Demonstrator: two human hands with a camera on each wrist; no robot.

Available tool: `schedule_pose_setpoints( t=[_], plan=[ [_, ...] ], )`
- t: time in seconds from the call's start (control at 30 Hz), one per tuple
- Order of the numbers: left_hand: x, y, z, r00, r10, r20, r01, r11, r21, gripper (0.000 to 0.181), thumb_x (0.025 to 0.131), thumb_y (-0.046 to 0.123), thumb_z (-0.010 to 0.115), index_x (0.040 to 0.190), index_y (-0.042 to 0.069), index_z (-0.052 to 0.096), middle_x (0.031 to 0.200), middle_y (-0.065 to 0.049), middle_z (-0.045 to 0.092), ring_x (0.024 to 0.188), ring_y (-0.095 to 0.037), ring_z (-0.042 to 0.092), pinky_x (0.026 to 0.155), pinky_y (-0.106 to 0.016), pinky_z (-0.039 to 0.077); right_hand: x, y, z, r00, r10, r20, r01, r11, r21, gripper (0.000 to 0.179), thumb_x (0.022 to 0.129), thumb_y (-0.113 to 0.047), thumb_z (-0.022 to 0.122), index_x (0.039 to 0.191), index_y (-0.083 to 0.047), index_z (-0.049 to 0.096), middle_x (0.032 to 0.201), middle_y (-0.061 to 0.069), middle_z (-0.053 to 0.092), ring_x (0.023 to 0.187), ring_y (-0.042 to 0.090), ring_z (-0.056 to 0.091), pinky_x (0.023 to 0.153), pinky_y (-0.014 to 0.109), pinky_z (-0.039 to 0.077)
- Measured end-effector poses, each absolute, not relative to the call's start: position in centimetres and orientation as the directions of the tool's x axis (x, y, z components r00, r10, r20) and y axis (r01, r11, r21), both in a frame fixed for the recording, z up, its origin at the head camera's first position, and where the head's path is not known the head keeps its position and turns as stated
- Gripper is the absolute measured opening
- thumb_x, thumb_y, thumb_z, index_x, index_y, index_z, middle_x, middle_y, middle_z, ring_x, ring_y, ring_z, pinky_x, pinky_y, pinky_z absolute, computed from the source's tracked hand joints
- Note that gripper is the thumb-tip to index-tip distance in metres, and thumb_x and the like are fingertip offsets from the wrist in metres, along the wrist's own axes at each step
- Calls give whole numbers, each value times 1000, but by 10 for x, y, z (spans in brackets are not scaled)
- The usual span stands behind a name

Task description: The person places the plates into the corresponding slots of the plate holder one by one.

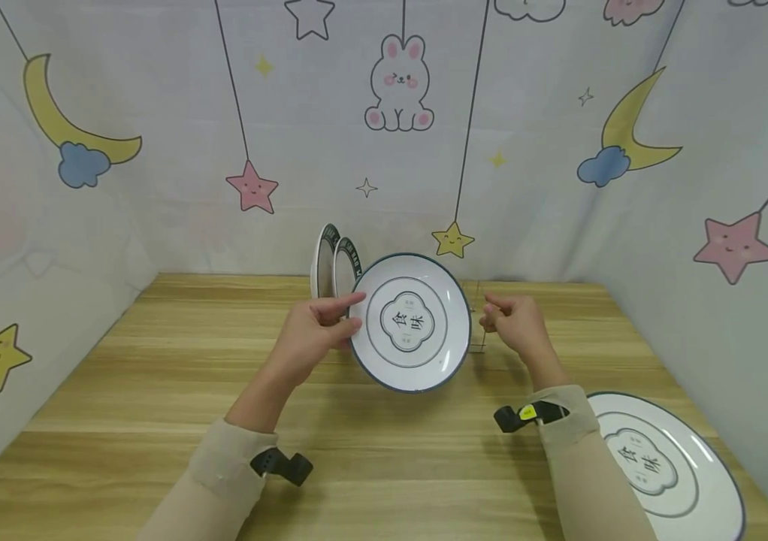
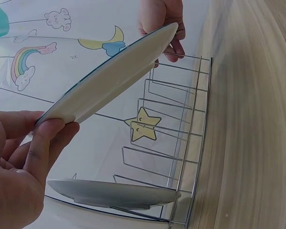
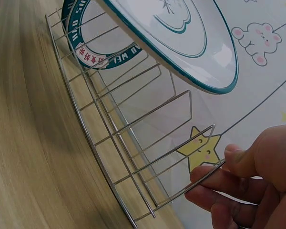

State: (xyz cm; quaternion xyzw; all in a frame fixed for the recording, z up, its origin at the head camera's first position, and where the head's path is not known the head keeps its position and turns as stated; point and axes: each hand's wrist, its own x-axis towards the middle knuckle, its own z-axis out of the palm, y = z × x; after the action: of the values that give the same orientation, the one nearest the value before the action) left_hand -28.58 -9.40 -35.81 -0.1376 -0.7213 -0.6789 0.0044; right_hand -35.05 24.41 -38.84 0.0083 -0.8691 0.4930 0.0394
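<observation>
My left hand (image 1: 309,334) pinches the left rim of a white plate (image 1: 409,323) with a dark blue-green edge and a printed flower-shaped emblem. The plate is raised and tilted, its face toward the head camera. In the left wrist view its underside shows above the slots of a wire dish rack (image 3: 96,144). At the rack's right end, my right hand (image 3: 257,176) holds the end wire between thumb and fingers. Two plates with dark patterned rims, a nearer one (image 1: 346,267) and a farther one (image 1: 323,263), stand upright at the rack's left end. The held plate hides much of the rack in the head view.
A larger white plate (image 1: 688,451) with the same emblem lies at the front right of the wooden table (image 1: 384,466), partly behind my right forearm. A printed white curtain (image 1: 330,105) rises along the table's back and sides.
</observation>
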Motion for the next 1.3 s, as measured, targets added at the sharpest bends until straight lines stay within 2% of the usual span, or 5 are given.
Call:
schedule_pose_setpoints(
  t=[0.57,0.77,0.93,1.13,1.3],
  plan=[
    [-285,-93,-353,-959,30,281,281,-5,960,40,90,-1,69,129,8,66,126,-12,65,79,-14,67,65,-29,61,-348,243,-386,-996,21,87,-63,527,-847,38,102,-14,55,138,-2,55,100,17,73,86,25,72,85,39,59],
    [-284,-92,-351,-951,-44,306,307,-5,952,39,90,0,70,128,9,67,122,-13,67,83,-14,70,66,-30,62,-347,243,-385,-996,21,85,-62,512,-857,38,102,-13,55,138,-2,55,99,18,73,90,32,71,86,42,58],
    [-281,-90,-349,-932,-104,347,342,61,938,36,90,3,72,124,14,70,117,-9,70,78,-16,68,65,-26,61,-348,243,-386,-996,16,83,-64,500,-864,38,102,-13,55,139,-2,55,99,19,73,95,38,69,88,43,57],
    [-281,-86,-347,-882,-154,446,421,169,891,33,89,4,72,120,16,72,82,-14,69,61,-19,61,55,-19,56,-348,243,-387,-995,15,95,-76,491,-868,38,102,-11,56,138,0,55,99,20,72,90,34,71,87,46,57],
    [-281,-85,-348,-850,-187,493,459,200,866,33,88,2,72,118,15,73,90,-13,73,60,-17,63,51,-16,54,-348,243,-387,-996,11,88,-71,484,-872,38,102,-11,55,139,-1,54,101,21,72,94,38,69,89,47,56]
  ],
)
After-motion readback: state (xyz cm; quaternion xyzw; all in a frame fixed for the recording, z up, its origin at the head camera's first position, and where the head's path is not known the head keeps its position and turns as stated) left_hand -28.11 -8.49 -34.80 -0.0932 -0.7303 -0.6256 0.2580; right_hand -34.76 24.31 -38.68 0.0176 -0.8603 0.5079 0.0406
